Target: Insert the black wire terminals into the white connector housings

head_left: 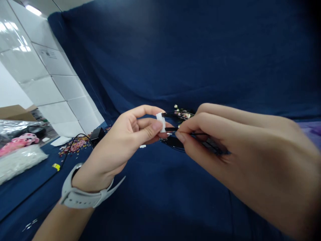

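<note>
A small white plastic connector is pinched between the thumb and fingers of my left hand. Thin black wires run from its right side toward my right hand. The thumb and forefinger of that hand are closed on a black wire just right of the connector. More black wire loops hang behind and below the fingers, partly hidden by my right hand. A light grey watch strap circles my left wrist, its loose end sticking out.
Blue cloth covers the table and the backdrop. Small flowers lie behind the hands. To the left are a black box with a cable, scattered colourful bits, a pink spotted plush and a clear plastic bag.
</note>
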A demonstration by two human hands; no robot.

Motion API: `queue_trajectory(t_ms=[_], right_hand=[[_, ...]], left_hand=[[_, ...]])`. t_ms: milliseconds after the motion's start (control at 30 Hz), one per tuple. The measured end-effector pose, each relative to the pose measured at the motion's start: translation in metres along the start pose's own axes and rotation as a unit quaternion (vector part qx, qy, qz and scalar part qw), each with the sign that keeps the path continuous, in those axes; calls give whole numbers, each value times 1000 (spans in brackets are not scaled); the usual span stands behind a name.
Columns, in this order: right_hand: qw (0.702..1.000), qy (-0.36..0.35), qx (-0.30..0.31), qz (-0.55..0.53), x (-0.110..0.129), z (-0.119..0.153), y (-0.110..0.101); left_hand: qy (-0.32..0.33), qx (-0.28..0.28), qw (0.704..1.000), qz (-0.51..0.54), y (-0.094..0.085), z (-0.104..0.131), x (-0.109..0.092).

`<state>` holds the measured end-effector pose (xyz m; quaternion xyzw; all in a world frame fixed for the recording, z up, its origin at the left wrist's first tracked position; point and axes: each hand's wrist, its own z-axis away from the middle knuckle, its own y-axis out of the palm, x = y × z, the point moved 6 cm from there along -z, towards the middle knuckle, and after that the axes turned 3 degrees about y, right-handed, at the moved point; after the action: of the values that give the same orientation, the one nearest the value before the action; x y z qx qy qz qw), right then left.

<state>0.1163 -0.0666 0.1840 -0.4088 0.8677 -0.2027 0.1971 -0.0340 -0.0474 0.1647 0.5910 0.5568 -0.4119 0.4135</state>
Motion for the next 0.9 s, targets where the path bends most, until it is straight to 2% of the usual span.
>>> queue_trajectory(t_ms=[267, 433, 667, 900], right_hand=[[998, -1, 0, 60, 3, 2, 2], [999, -7, -3, 46, 2, 0, 4], [999, 38, 5, -18, -6, 0, 13], [1000, 8, 9, -13, -6, 1, 18]], left_hand=[[7, 2, 1000, -15, 0, 0, 2], [3, 2, 1000, -21, 1, -2, 2], [0, 6, 1000, -2, 3, -1, 1], [44, -8, 999, -30, 5, -2, -1]])
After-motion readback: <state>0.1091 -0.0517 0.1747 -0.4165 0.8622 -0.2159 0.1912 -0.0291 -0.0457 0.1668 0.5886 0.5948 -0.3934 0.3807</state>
